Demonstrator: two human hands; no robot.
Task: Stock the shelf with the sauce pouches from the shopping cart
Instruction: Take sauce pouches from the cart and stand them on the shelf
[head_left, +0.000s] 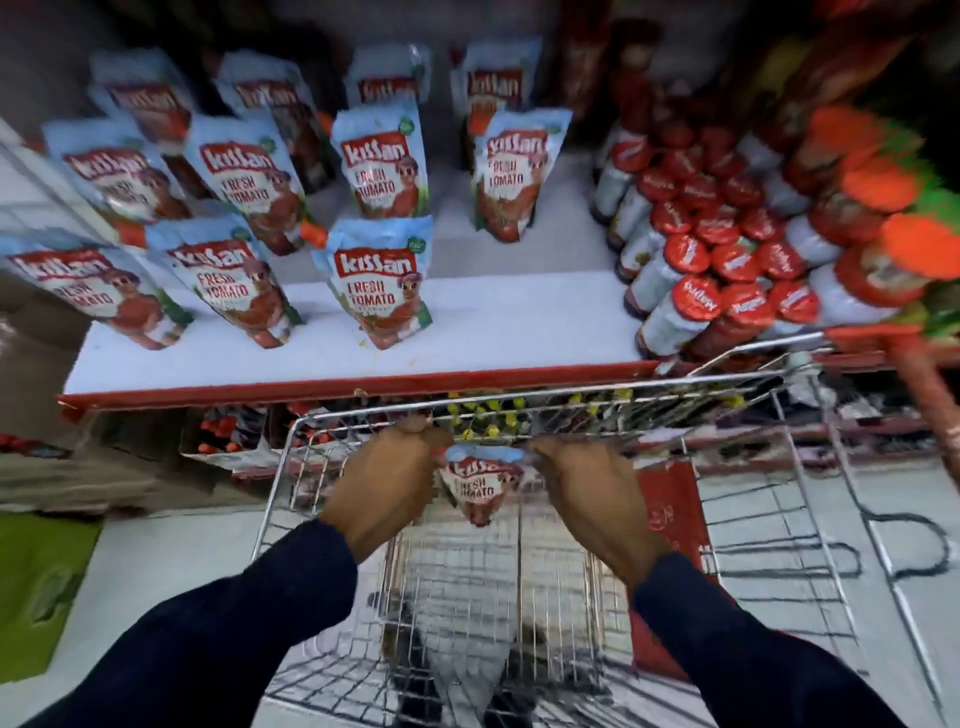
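Sleeves: two dark long sleeves enter from the bottom edge, one on each forearm.
Left hand: the left hand (387, 480) is raised over the front of the cart, fingers curled shut on the left top corner of the held pouch.
Right hand: the right hand (587, 491) mirrors it, fingers pinched on the right top corner of the same pouch.
Held pouch: the held pouch (480, 486), pale blue at the top and red below, printed "Fresh Tomato", hangs between both hands, upright, above the cart basket and below the shelf edge.
Shopping cart: the shopping cart (810, 499) is a wire basket drawn up close to the shelf front; its base shows through the mesh, and blur hides whether anything lies in it.
Red panel: a red panel (672, 514) stands inside the cart on the right, just beside the right hand.
Shelf: the shelf (519, 322) is white with a red front lip; its bare part lies centre-right.
Shelved pouches: matching shelved pouches (382, 280) stand upright in loose rows across the left and centre, the nearest row close to the lip.
Bottles: red-capped bottles (696, 249) are packed tightly on the shelf's right side, well apart from the nearest pouch.
Lower shelf: a lower shelf (234, 431) holds dark packs, partly hidden behind the cart rim.
Floor: pale floor, with a green mat (41, 587) at the left edge.
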